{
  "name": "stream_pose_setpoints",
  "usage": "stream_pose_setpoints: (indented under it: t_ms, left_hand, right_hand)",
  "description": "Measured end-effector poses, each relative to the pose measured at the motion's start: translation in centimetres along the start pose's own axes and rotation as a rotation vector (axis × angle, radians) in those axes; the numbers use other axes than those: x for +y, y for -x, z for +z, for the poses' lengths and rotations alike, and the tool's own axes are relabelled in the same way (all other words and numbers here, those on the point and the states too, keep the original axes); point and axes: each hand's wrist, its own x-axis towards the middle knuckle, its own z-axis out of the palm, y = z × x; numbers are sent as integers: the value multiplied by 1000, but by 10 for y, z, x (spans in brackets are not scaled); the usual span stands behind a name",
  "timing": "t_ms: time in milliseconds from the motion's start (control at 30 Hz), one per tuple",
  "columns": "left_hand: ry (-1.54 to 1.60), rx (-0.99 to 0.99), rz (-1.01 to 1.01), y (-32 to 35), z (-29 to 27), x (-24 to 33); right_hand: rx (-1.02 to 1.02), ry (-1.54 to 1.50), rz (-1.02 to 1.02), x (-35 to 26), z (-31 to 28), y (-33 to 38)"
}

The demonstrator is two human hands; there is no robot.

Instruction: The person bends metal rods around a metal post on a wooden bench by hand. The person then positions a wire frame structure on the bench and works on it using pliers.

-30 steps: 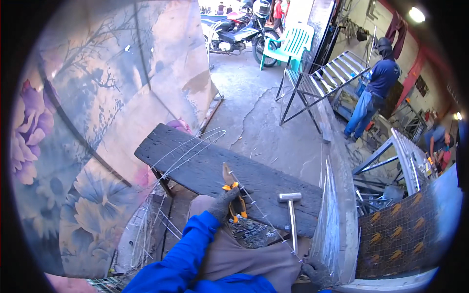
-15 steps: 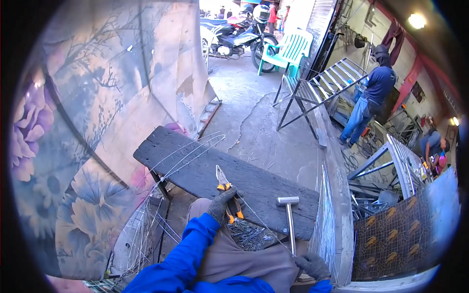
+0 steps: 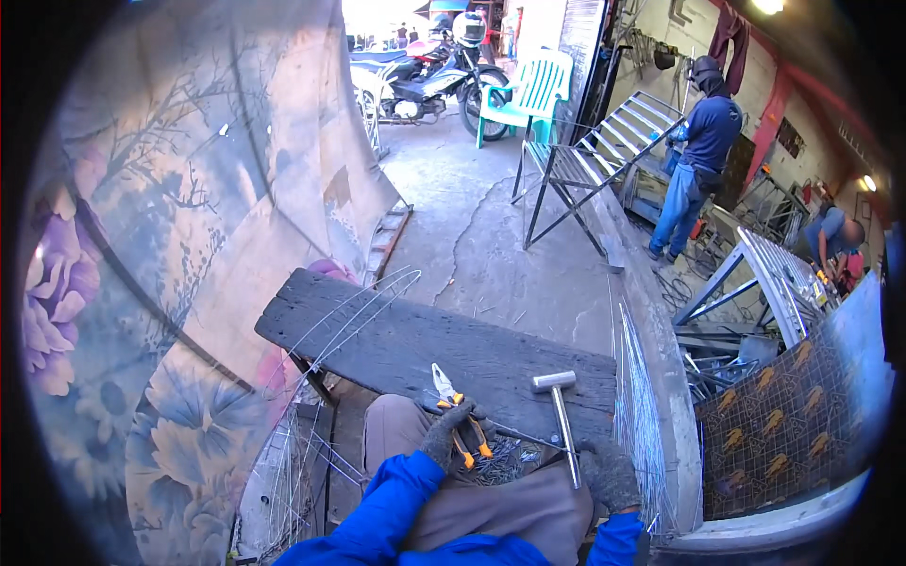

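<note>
My left hand (image 3: 451, 432), in a grey glove and blue sleeve, grips orange-handled pliers (image 3: 460, 415) with the jaws pointing up over a dark wooden plank (image 3: 396, 340). A hammer (image 3: 562, 415) lies on the plank's right end, its handle pointing toward me. My gloved right hand (image 3: 609, 474) is curled just right of the handle's end, beside a wire mesh panel (image 3: 640, 415). A thin wire (image 3: 543, 441) runs from the pliers toward that hand. Several long bent wires (image 3: 344, 321) lie across the plank's left part. My knees in brown trousers (image 3: 510, 509) sit below the plank.
A large flower-printed sheet (image 3: 189, 283) leans at the left. Cracked concrete floor (image 3: 491, 245) stretches ahead to a metal frame (image 3: 585, 160), a green plastic chair (image 3: 533, 90) and a motorcycle (image 3: 425, 75). One person (image 3: 698, 160) stands at right, another (image 3: 835, 241) bends further right. Scrap metal (image 3: 727, 349) lies nearby.
My right hand has come up from the lower edge to the end of the hammer handle. My left hand keeps hold of the pliers and has shifted slightly.
</note>
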Motion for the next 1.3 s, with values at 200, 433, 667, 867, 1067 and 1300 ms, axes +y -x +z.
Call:
stream_pose_setpoints:
  t_ms: [200, 433, 667, 867, 1067, 1300]
  left_hand:
    - [-192, -19, -87, 2, 4, -12]
    - [-541, 50, -170, 10, 9, -13]
    - [-462, -89, -196, 3, 5, -21]
    - [-650, 17, -282, 24, 21, -28]
    - [-410, 67, -345, 72, 41, -53]
    - [-882, 75, -350, 94, 36, -45]
  right_hand:
    - [99, -266, -229, -45, 31, -2]
    - [-117, -261, -174, -51, 86, 2]
    - [103, -143, -342, -26, 45, 1]
    - [175, -365, -46, -10, 12, 8]
    - [299, -308, -112, -17, 20, 12]
    - [108, -514, -58, -34, 15, 4]
